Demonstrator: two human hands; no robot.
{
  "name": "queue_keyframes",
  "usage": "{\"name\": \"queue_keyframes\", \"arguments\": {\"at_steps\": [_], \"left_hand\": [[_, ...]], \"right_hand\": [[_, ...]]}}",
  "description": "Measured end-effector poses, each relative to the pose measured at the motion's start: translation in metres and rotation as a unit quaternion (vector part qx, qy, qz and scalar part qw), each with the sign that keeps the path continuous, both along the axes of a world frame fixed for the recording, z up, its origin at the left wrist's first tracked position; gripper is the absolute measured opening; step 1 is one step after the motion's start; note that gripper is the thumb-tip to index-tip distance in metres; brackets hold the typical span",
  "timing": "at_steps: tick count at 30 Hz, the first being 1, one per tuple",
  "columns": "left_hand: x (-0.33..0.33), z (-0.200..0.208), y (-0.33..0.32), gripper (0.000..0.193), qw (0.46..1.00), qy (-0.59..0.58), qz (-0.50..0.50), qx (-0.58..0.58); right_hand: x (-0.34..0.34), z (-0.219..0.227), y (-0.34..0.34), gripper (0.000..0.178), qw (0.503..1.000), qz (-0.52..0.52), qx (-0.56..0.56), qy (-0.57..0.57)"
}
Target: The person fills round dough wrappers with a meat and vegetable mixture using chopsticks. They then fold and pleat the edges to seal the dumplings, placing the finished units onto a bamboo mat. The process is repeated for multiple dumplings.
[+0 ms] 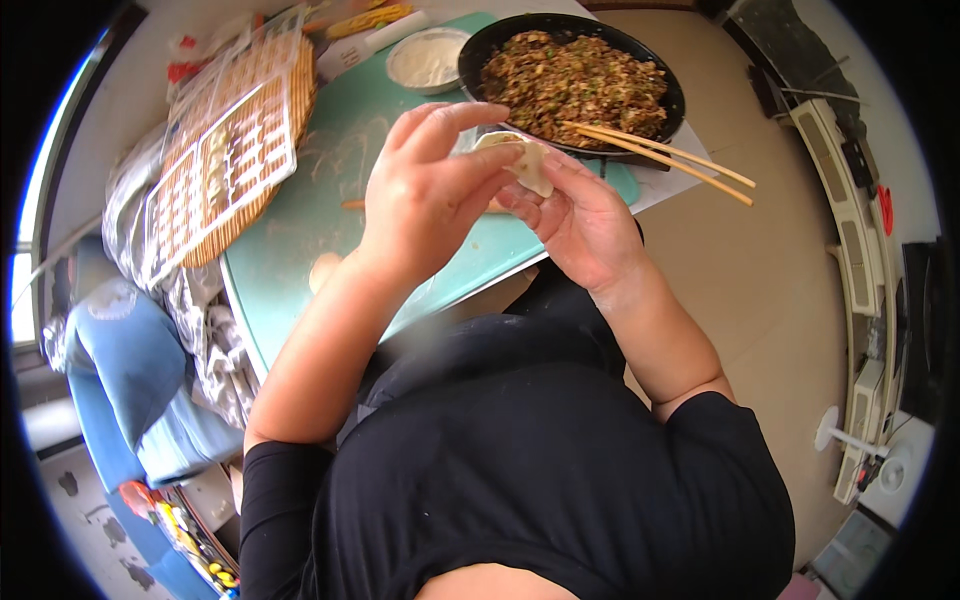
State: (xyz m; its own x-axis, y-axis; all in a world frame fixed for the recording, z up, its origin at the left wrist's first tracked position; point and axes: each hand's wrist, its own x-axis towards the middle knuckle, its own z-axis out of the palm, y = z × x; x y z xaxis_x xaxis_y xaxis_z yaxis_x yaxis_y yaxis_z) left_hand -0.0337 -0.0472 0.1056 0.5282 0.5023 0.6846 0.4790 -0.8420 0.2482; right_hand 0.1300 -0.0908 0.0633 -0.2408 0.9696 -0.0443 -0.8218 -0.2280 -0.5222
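Note:
A round white dumpling wrapper (537, 172) is held up between my two hands, partly folded, with a little filling showing at its upper edge. My left hand (425, 180) pinches its left side with the thumb on the wrapper. Beneath the right side, the fingers and thumb of my right hand (592, 220) close on it. Just beyond my hands stands a black pan (672, 112) of minced filling (575, 85). Two wooden chopsticks (690, 160) lean over its rim. A wooden stick (352, 205) shows partly behind my left wrist, and a pale dough piece (323, 270) lies beside my left forearm.
The teal board (290, 225) under my hands is dusted with flour. A bowl of white flour (428, 60) stands at its far side. To the left, white compartment trays (240, 160) with several dumplings rest on a woven mat (302, 85). A blue chair (130, 350) stands left.

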Motion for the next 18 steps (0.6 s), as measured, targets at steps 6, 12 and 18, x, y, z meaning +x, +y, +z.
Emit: {"name": "queue_keyframes", "arguments": {"at_steps": [6,12,18], "left_hand": [[0.032,-0.003,0.016,0.021,0.998,0.013,-0.054,0.022],[0.048,-0.017,0.041,0.015,0.996,-0.064,-0.055,-0.039],[0.061,-0.039,0.093,0.013,0.978,-0.047,0.058,-0.195]], "right_hand": [[0.021,0.003,0.005,0.03,0.999,-0.005,-0.01,0.041],[0.045,-0.004,0.007,0.031,0.997,-0.058,-0.034,0.036],[0.062,0.002,0.004,0.033,0.994,-0.1,-0.045,-0.021]]}}
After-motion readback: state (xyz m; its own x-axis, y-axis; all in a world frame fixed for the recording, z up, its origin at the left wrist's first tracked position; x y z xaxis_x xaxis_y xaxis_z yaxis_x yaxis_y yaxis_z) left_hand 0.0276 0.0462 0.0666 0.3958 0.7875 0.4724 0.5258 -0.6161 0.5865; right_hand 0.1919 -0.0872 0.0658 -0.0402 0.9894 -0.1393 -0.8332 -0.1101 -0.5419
